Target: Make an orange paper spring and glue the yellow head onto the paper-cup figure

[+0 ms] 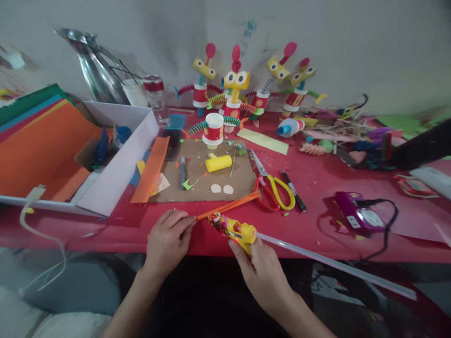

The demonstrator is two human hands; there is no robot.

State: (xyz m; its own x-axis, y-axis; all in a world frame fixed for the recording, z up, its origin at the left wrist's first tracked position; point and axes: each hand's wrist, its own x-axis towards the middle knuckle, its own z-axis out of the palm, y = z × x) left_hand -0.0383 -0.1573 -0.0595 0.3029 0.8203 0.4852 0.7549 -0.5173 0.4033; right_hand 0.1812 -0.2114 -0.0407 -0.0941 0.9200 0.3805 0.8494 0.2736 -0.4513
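- Most of the gun's (237,230) handle is hidden by the right hand (262,272), and the end of the orange strip (229,205) is covered by the left.
- Whether the strip is touched by the gun's nozzle cannot be told.
- Both forearms are cut off by the bottom edge, the box (120,164) by the left edge, and a dark bar (426,145) by the right.
- The strip, narrow and folded, is seen at the frame's centre, above the near edge of the red bench (313,183), its far end by the scissors (261,168).
- The gun is yellow, its front crusted with mottled residue; a long translucent stick (334,264) is held in its back.
- The strip is pinched between closed fingers of the left hand (168,244); the gun's handle is gripped by the right fingers, curled around it.
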